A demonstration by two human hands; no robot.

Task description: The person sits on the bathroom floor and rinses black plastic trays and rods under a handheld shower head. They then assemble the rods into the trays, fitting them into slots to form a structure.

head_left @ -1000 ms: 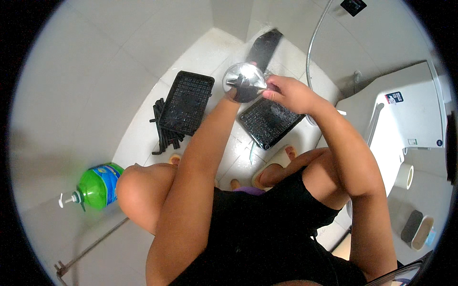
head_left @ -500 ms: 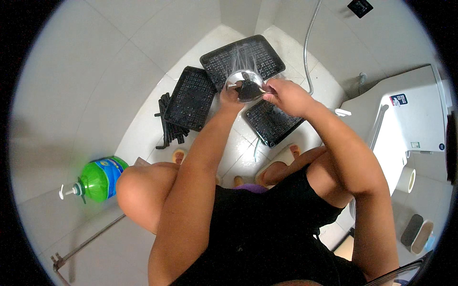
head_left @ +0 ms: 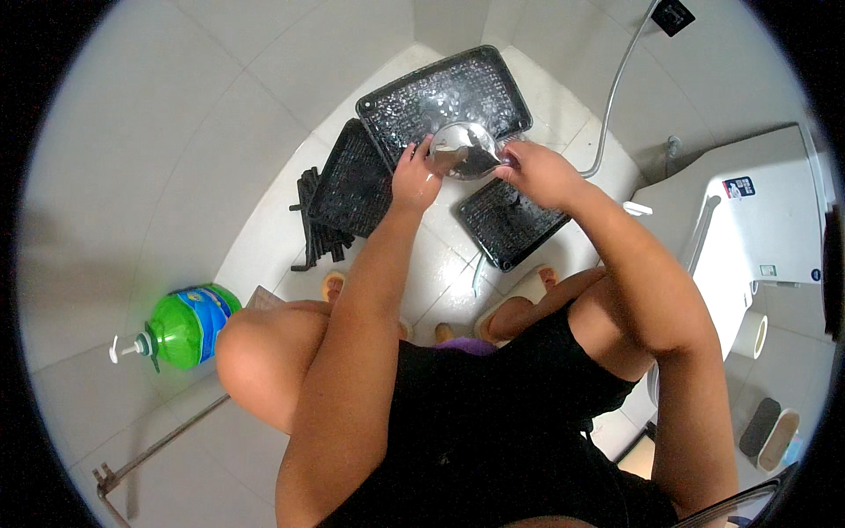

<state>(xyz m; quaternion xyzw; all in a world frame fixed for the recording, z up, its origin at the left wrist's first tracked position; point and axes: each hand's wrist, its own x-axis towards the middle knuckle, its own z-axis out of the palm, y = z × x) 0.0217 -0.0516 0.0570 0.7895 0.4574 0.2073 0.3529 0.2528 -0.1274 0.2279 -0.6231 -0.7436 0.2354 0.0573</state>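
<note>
My right hand (head_left: pixel 539 176) is closed round the handle of a chrome shower head (head_left: pixel 466 151), whose shiny back faces up. Beyond it a black perforated tray (head_left: pixel 444 92), wet and speckled with droplets, is raised at a tilt. My left hand (head_left: pixel 418 179) grips this tray's near edge, with fingertips showing over the rim; the shower head hides part of that edge. A second black tray (head_left: pixel 352 189) lies on the left, partly under the raised one. The third black tray (head_left: pixel 510 224) rests on the floor below my right hand.
Black strips (head_left: pixel 321 224) lie in a pile beside the left tray. A grey hose (head_left: pixel 616 97) hangs at the right wall. At far left stands a green pump bottle (head_left: pixel 180 326); a white toilet (head_left: pixel 748 202) is on the right. My feet are on the wet tiled floor (head_left: pixel 444 286).
The far tray has come up and tilted, now overlapping the left tray more. My left hand has shifted left, out from behind the shower head. The water streaks seen earlier are hardly visible.
</note>
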